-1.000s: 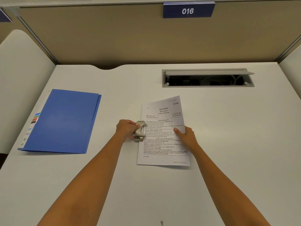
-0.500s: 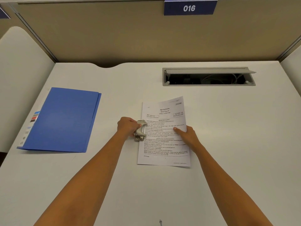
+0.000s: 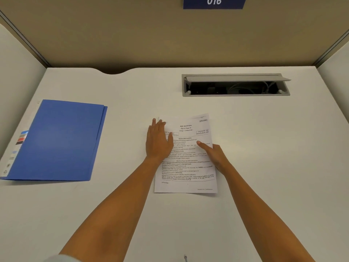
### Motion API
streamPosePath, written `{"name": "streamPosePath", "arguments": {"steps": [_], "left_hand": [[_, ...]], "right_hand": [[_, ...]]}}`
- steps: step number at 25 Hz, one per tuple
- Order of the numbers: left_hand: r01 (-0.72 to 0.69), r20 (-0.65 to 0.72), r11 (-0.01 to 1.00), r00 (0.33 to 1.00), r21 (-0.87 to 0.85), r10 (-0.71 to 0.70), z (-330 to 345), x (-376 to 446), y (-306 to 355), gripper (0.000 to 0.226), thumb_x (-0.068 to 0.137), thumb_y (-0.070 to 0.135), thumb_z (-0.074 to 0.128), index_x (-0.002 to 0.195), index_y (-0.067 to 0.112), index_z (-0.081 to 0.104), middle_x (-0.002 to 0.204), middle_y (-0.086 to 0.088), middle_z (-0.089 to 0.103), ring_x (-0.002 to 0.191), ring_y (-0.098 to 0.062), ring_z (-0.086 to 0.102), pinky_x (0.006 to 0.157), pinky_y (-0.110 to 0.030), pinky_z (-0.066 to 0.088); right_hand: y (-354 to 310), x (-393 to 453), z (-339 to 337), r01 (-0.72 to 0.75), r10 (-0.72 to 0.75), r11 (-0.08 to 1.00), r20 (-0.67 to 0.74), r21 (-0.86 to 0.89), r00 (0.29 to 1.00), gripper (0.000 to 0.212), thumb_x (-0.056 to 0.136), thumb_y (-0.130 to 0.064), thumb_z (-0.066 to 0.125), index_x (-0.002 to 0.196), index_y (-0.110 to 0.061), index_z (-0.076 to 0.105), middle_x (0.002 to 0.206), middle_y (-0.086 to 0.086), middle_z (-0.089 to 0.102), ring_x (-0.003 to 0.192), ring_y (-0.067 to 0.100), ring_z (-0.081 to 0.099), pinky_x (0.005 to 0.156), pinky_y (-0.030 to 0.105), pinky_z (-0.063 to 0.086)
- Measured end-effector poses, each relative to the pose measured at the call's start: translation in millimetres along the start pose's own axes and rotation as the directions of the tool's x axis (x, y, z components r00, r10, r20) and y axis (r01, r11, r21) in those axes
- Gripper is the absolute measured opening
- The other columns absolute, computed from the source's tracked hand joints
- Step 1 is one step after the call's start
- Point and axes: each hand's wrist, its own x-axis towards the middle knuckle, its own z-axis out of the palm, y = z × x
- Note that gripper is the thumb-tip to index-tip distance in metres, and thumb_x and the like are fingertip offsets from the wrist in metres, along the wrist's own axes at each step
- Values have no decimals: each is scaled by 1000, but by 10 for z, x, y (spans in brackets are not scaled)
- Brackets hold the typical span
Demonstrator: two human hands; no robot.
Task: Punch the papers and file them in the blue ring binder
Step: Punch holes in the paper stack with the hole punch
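The printed papers (image 3: 186,167) lie flat on the white desk (image 3: 264,148) in the middle. My left hand (image 3: 158,142) lies flat with straight fingers over the papers' left edge, pressing down where the metal hole punch sat; the punch itself is hidden under the palm. My right hand (image 3: 215,154) holds the papers' right edge, thumb on top pointing left, its fingers out of sight beneath. The blue ring binder (image 3: 56,140) lies closed at the left of the desk, apart from both hands.
An open grey cable hatch (image 3: 236,85) is set into the desk at the back right. Beige partition walls close in the back and sides, with a blue sign (image 3: 214,1) reading 016 above.
My left hand has gone from gripping the hole punch to lying flat on top of it with straight fingers. The right hand and the papers have stayed in place.
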Motion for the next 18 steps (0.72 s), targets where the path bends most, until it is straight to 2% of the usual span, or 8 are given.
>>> {"name": "streamPosePath", "arguments": {"steps": [3, 7, 13, 18], "left_hand": [[-66, -10, 997, 998, 35, 66, 122, 65, 2, 51, 97, 28, 42, 143, 7, 40, 157, -7, 31, 150, -21, 10, 123, -37, 3], [-39, -20, 999, 999, -31, 39, 193, 73, 59, 51, 95, 26, 45, 143, 9, 40, 155, -4, 34, 150, -19, 13, 123, -38, 1], [110, -13, 964, 993, -240, -117, 103, 37, 31, 48, 95, 13, 48, 142, 16, 43, 154, -2, 37, 149, -20, 17, 123, -43, 11], [208, 50, 957, 978, -200, -202, 148, 64, 37, 52, 96, 11, 44, 145, 28, 38, 158, 3, 28, 150, -23, 13, 119, -46, 24]], "right_hand": [[5, 13, 9, -7, 7, 1000, -9, -3, 1000, 58, 72, -62, 69, 117, -26, 66, 105, -6, 74, 93, 18, 72, 90, 45, 55], [8, 13, 13, -17, 17, 1000, -29, -6, 999, 55, 73, -60, 69, 115, -25, 67, 103, -6, 74, 91, 17, 72, 87, 42, 56], [-14, -13, 29, -20, 20, 1000, -45, -1, 999, 46, 79, -52, 69, 114, -22, 68, 102, -4, 74, 89, 17, 72, 84, 39, 58], [-15, -22, 30, -9, 8, 1000, -52, -15, 999, 40, 82, -48, 69, 113, -23, 68, 101, -5, 74, 88, 15, 72, 83, 38, 58]]}}
